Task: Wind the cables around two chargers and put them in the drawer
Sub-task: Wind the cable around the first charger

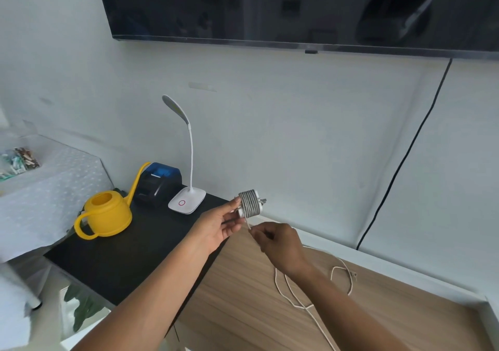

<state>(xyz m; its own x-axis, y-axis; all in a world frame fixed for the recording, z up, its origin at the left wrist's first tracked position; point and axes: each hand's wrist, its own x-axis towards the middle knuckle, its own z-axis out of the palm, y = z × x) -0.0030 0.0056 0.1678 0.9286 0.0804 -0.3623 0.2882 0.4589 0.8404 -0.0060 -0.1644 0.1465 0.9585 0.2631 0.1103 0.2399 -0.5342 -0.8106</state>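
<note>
My left hand (219, 226) holds a white charger (251, 203) in the air, with several turns of grey braided cable wound around it. Its metal plug prongs point right. Just below and to the right, my right hand (278, 242) pinches the loose end of that cable where it drops from the charger. A second, white cable (294, 296) lies in loose loops on the wooden surface (243, 310) under my right forearm, with its small plug end near the wall ledge. No second charger body and no drawer are visible.
On the black top (129, 248) to the left stand a yellow watering can (106, 213), a black and blue printer (158, 183) and a white desk lamp (186, 199). A television (297, 7) hangs above, with a black wire (405, 156) running down the wall.
</note>
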